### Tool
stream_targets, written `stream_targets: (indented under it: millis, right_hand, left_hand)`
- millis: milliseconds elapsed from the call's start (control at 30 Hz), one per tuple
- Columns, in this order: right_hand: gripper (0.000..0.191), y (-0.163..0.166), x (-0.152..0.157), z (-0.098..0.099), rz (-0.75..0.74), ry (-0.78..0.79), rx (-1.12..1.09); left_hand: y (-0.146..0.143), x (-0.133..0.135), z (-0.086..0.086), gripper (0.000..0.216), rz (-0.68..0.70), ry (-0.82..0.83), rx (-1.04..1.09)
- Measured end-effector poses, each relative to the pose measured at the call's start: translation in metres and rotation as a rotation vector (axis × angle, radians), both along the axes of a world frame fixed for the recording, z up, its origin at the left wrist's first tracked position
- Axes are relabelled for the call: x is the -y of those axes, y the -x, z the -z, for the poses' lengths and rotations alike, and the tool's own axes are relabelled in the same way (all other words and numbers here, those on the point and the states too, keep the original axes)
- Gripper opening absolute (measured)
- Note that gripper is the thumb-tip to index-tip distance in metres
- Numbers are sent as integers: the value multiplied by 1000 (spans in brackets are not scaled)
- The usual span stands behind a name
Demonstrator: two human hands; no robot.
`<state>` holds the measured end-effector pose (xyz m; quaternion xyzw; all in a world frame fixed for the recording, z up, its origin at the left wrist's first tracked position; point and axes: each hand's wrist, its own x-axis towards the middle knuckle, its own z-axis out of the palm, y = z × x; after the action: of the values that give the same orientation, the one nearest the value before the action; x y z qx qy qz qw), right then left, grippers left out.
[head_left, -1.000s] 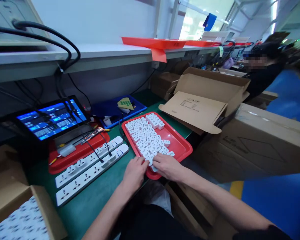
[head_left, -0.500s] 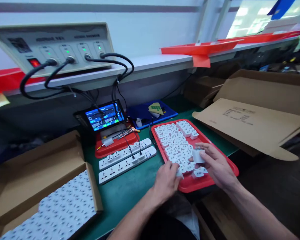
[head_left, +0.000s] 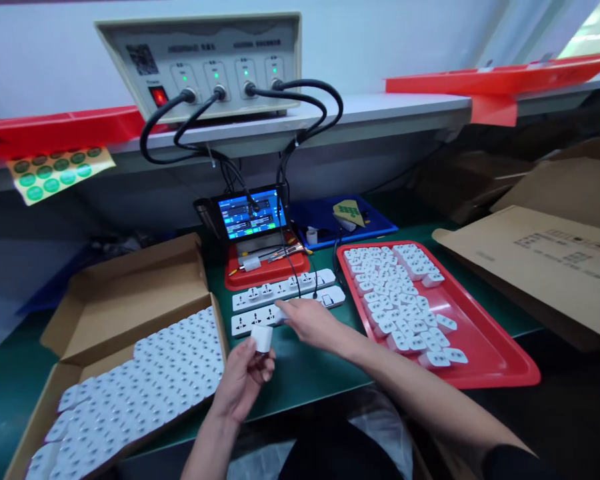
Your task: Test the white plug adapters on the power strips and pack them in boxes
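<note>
The adapter (head_left: pixel 262 338), a small white block, sits pinched in the fingertips of the left hand (head_left: pixel 244 377), held up above the green bench (head_left: pixel 300 373) just in front of the near strip (head_left: pixel 285 311). It stands roughly upright, a flat face towards the camera; which end carries the pins cannot be told. The left hand is closed narrowly about its lower part, palm turned up.

The right hand (head_left: pixel 310 320) reaches across to the left and rests on the near strip around its middle. Its fingers are curled close on something small and white there, but whether that is a second adapter or part of the strip cannot be told.

The near strip and the far strip (head_left: pixel 280 289) lie side by side, just touching, long axes running left to right and rising slightly to the right. Thin black leads drop into their right ends.

The red tray (head_left: pixel 485 347), right of the strips, holds many white adapters in loose rows, thick at the far left and thin towards the near right corner. The open box (head_left: pixel 130 293) on the left holds a packed layer of white adapters, faces up. A smaller red tray (head_left: pixel 265 272) behind the strips carries a tablet (head_left: pixel 247 213) and a few small tools.
</note>
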<state>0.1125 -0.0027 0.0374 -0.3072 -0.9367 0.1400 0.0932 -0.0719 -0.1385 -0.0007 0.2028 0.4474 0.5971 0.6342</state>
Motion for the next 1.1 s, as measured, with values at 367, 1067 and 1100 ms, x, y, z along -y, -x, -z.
stream_targets:
  millis: [367, 1067, 1100]
  right_hand:
    - [29, 64, -18, 15, -56, -71, 239]
    - [27, -85, -33, -3, 200, -15, -303]
    - [27, -90, -36, -1, 211, -8, -307]
  left_hand:
    - [82, -24, -25, 60, -101, -193, -402]
    - [86, -78, 4, 38, 194, -196, -1506]
    - [85, -78, 3, 42, 196, -195, -1530]
